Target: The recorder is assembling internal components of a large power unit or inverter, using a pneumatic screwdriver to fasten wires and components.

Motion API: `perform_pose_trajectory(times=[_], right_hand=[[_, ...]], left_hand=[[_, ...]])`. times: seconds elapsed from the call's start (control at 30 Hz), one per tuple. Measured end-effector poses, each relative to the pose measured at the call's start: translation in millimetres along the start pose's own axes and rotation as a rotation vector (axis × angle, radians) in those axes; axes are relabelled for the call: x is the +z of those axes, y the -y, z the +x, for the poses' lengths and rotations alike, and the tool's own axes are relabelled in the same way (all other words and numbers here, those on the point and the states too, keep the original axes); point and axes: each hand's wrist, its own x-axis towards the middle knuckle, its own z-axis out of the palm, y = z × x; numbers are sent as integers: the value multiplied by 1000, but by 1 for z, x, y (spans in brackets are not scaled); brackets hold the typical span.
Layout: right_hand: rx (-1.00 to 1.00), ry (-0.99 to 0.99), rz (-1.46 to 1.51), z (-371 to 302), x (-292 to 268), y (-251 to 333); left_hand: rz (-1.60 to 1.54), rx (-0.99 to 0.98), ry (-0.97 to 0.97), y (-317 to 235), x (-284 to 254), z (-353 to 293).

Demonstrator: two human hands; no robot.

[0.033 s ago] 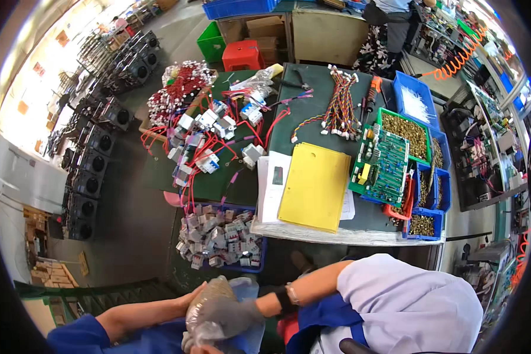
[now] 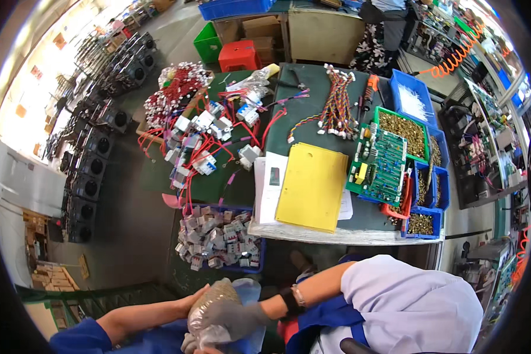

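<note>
At the lower edge, a clear plastic bag [image 2: 220, 292] full of small brownish-gold pieces is held tilted between two hands. My left hand [image 2: 192, 301], bare, at the end of a blue-sleeved arm, grips its left side. My right hand [image 2: 239, 318], in a grey glove with a black band at the wrist and a white sleeve, is closed over its right side. Grey glove fingertips and bare fingertips also show under the bag; whose they are I cannot tell. A bluish translucent plastic sheet or bag [image 2: 251, 298] lies behind the right hand.
Beyond the hands stands a blue bin [image 2: 262, 259] of grey breakers. On the green bench lie a yellow sheet [image 2: 312, 189], a circuit board [image 2: 379, 168], wire bundles [image 2: 338, 103] and red-wired breakers [image 2: 203, 121]. Blue trays [image 2: 422, 225] of brass-coloured parts line its right side.
The whole view has shifted slightly. Both hands keep their hold on the bag, which has hardly moved.
</note>
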Motion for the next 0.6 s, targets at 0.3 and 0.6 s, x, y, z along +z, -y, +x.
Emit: perform_pose_trajectory(times=[0.3, 0.6], right_hand=[[-205, -275, 71, -86, -60, 61], [64, -1032, -152, -181, -144, 95]], left_hand=[[638, 306, -25, 124, -29, 48], [1463, -56, -236, 130, 11, 188]])
